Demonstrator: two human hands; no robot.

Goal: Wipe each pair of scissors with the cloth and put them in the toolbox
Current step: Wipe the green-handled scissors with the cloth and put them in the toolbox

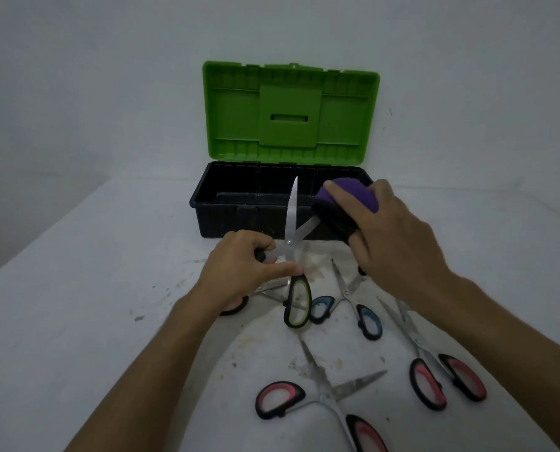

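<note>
My left hand grips one handle of the yellow-handled scissors, held with blades spread apart in front of the toolbox. My right hand holds a purple and black cloth wrapped around the right blade. The black toolbox stands behind with its green lid raised; what I can see of its inside holds nothing. On the table lie blue-handled scissors, two pink-handled pairs, and one more pair partly hidden under my left wrist.
The white table carries grey smudges around the loose scissors. A pale wall rises right behind the toolbox. The table's left edge runs diagonally toward the back corner.
</note>
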